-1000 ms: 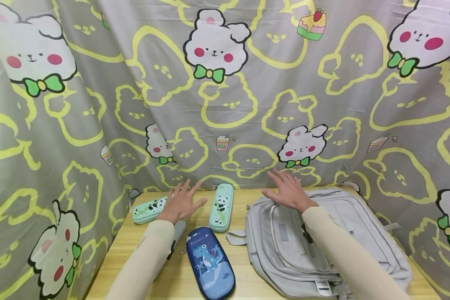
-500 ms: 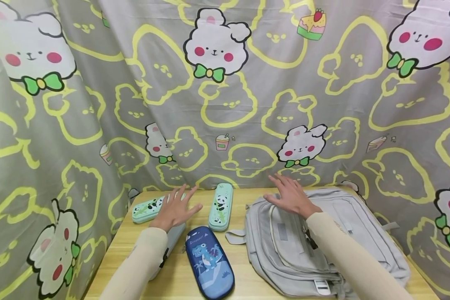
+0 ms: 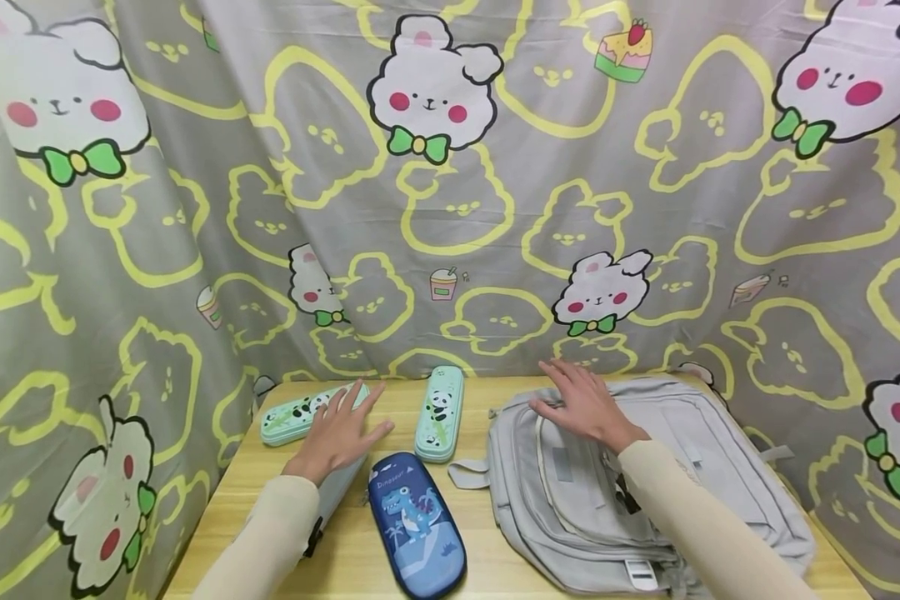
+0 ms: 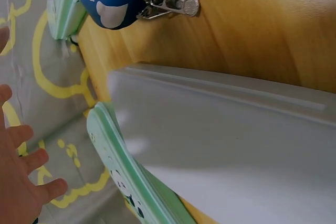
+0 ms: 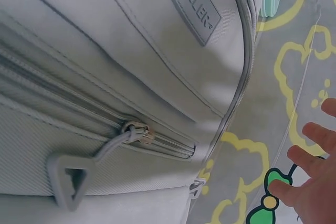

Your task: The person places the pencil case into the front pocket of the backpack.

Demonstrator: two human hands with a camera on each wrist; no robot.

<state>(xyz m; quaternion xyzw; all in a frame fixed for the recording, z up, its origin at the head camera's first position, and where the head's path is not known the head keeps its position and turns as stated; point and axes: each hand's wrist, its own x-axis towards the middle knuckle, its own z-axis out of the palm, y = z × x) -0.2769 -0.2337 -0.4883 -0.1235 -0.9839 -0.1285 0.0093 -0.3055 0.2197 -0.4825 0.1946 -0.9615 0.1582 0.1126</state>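
The left hand [image 3: 338,435], fingers spread and holding nothing, hovers over a grey case [image 4: 210,135] and the near end of a mint panda case [image 3: 291,423]. Over the upper part of a grey backpack [image 3: 525,500] hangs the right hand [image 3: 589,410], also spread and empty. Between the hands lie an upright-pointing mint panda case [image 3: 440,414] and, nearer the front, a dark blue dinosaur case [image 3: 420,533]. In the right wrist view the right hand [image 5: 310,171] is beyond the backpack's [image 5: 147,40] zipped edge.
The wooden table [image 3: 345,558] carries all these things. Right behind it and along both sides hangs a grey curtain [image 3: 487,192] with yellow outlines and white cartoon animals. A strap loop of the backpack sticks out to its left, beside the blue case.
The left hand has drifted left and a little down toward the front. The right hand has lowered slightly and moved a little right. The cases and backpack lie as before.
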